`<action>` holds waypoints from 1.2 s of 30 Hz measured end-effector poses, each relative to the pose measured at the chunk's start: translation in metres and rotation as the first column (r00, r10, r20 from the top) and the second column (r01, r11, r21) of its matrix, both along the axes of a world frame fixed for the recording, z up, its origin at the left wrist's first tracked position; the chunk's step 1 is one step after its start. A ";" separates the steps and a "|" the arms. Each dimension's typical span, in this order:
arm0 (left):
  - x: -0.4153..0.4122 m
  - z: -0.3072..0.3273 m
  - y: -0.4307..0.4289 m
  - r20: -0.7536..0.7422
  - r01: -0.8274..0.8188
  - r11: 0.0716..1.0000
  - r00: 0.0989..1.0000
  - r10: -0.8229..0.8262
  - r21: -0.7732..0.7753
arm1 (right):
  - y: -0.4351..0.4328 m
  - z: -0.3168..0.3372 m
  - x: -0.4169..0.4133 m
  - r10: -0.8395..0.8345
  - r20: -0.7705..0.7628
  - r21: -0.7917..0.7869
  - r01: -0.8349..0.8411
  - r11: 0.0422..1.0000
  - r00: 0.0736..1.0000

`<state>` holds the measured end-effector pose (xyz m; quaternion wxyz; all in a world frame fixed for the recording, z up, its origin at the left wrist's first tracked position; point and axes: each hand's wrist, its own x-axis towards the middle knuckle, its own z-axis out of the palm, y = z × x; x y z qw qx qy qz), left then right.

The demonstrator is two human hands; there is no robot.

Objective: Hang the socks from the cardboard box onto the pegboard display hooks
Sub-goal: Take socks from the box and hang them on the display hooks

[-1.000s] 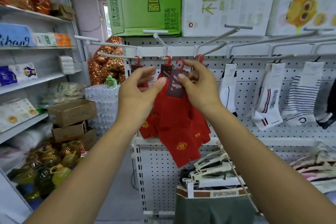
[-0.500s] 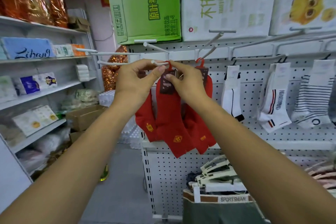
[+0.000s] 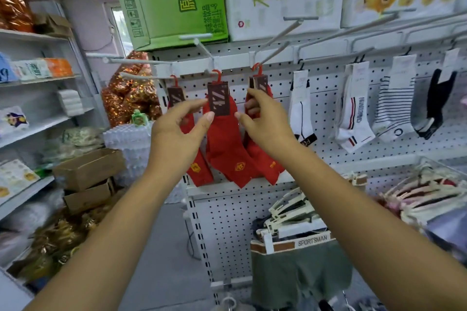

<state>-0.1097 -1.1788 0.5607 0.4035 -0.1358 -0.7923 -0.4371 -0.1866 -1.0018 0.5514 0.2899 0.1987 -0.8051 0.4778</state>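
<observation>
Three red sock pairs with dark header cards and red plastic hangers hang side by side on white hooks of the white pegboard (image 3: 326,118). The middle pair (image 3: 226,149) hangs free from its hook (image 3: 208,72). My left hand (image 3: 177,131) is just left of its card, thumb and fingers spread, holding nothing. My right hand (image 3: 262,124) is just right of the card, fingers apart, its fingertips touching the right red pair (image 3: 265,161). My left hand partly covers the left red pair (image 3: 199,171).
White, striped and black socks (image 3: 353,113) hang further right on the pegboard. Long bare hooks (image 3: 285,30) stick out above. Hangered underwear (image 3: 298,242) sits below. Brown cardboard boxes (image 3: 88,166) and shelves (image 3: 38,124) stand at the left. Big cartons (image 3: 171,0) rest on top.
The middle red pair went onto its hook and both hands let go of its card; the hands have dropped slightly and spread apart to either side.
</observation>
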 end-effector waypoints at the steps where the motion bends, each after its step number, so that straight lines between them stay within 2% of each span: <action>1: 0.003 -0.014 0.002 0.025 0.017 1.000 1.000 -0.017 -0.014 | 0.008 -0.011 0.015 -0.037 0.005 -0.009 0.037 0.999 0.999; 6: 0.034 -0.083 0.020 0.123 0.148 0.988 0.982 -0.143 -0.035 | 0.048 -0.073 0.105 -0.163 0.021 -0.048 0.164 0.985 0.986; 9: 0.067 -0.135 0.041 0.245 0.253 0.965 0.942 -0.232 -0.061 | 0.071 -0.131 0.161 -0.237 0.106 0.018 0.237 0.971 0.966; 12: 0.106 -0.189 0.059 0.395 0.367 0.927 0.865 -0.309 -0.080 | 0.093 -0.194 0.217 -0.318 0.217 0.136 0.295 0.946 0.923; 18: 0.179 -0.285 0.102 0.634 0.508 0.851 0.704 -0.321 -0.133 | 0.151 -0.293 0.326 -0.373 0.467 0.153 0.342 0.927 0.802; 21: 0.214 -0.326 0.144 0.703 0.576 0.802 0.635 -0.319 -0.156 | 0.196 -0.326 0.381 -0.396 0.557 0.244 0.312 0.918 0.730; 24: 0.248 -0.355 0.208 0.746 0.622 0.766 0.587 -0.315 -0.165 | 0.257 -0.349 0.438 -0.431 0.657 0.331 0.277 0.902 0.619; 27: 0.281 -0.370 0.286 0.787 0.680 0.722 0.511 -0.345 -0.126 | 0.323 -0.357 0.496 -0.498 0.690 0.377 0.327 0.867 0.525; 31: 0.313 -0.382 0.387 0.810 0.761 0.640 0.440 -0.388 -0.107 | 0.400 -0.359 0.559 -0.551 0.743 0.385 0.431 0.816 0.380; 36: 0.321 -0.376 0.475 0.839 0.811 0.575 0.382 -0.388 -0.104 | 0.471 -0.361 0.600 -0.568 0.775 0.366 0.535 0.761 0.278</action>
